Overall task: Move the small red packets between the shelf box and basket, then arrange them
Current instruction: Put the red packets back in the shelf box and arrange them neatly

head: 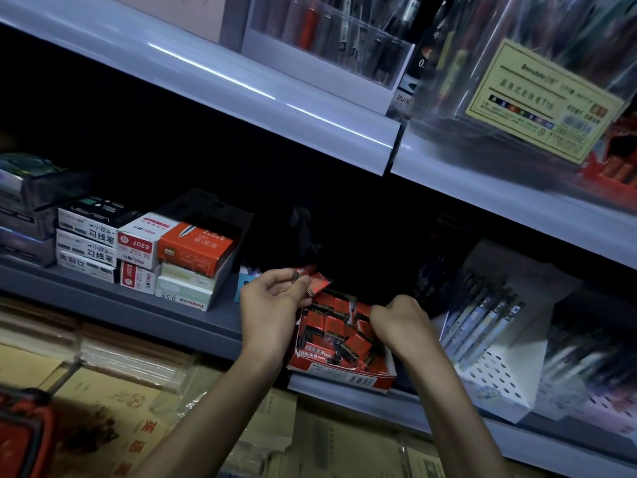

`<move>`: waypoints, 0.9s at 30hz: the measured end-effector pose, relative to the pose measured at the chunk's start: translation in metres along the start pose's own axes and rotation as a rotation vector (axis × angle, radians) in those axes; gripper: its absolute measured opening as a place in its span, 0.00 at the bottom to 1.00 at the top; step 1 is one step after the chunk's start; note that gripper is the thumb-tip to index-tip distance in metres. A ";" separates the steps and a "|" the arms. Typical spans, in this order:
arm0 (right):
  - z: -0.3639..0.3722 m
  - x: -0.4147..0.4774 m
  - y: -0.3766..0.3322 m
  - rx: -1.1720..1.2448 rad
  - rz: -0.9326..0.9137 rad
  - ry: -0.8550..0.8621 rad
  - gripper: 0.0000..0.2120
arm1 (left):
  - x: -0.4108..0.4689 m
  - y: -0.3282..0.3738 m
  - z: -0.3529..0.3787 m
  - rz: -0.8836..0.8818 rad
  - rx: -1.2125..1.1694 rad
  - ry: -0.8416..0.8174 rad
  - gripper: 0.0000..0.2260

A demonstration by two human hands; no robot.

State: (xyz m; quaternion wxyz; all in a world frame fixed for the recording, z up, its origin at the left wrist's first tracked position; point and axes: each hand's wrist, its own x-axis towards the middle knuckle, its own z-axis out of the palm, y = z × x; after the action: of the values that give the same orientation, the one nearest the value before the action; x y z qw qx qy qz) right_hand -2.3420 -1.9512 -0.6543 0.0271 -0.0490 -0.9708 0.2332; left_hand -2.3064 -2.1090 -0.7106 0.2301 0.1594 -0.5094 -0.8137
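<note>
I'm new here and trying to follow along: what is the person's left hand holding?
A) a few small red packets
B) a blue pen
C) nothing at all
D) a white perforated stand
A: the left hand pinches small red packets between thumb and fingers, just above the open red cardboard box, which holds more of the same.

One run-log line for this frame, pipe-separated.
left hand: holds small red packets | right hand: curled down into open red cardboard box, grasp unclear
</note>
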 end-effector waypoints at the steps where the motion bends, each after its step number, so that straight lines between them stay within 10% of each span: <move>1: 0.001 0.001 0.003 0.007 0.011 0.005 0.14 | -0.001 0.001 0.000 0.002 -0.002 -0.002 0.09; 27: -0.003 0.039 0.001 0.009 0.051 -0.206 0.21 | -0.001 -0.002 0.002 0.022 0.067 -0.002 0.05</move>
State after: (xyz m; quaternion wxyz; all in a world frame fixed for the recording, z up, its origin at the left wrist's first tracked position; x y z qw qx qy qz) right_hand -2.3800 -1.9443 -0.6508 -0.0788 -0.0495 -0.9658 0.2419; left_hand -2.3068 -2.1059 -0.7117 0.2331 0.1608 -0.5382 -0.7938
